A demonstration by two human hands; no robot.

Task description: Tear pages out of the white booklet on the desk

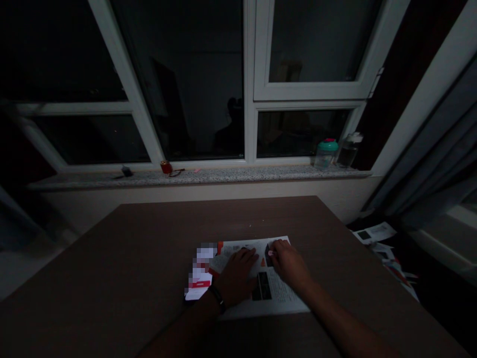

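Note:
A printed sheet of paper (278,296) with text and dark pictures lies on the brown table (149,248) in front of me. My left hand (238,276) rests flat on the sheet, fingers stretched out; a dark band is on its wrist. My right hand (286,263) lies on the sheet's upper right part with fingers curled, and something small and pink shows at its fingertips. A lit phone (199,283) with a white and red screen lies just left of my left hand.
A stone window sill (208,176) runs behind the table, bearing a small red object (166,167), a teal-lidded jar (326,151) and a clear bottle (349,148). Papers (376,233) lie on the floor at right, beside a curtain (439,164).

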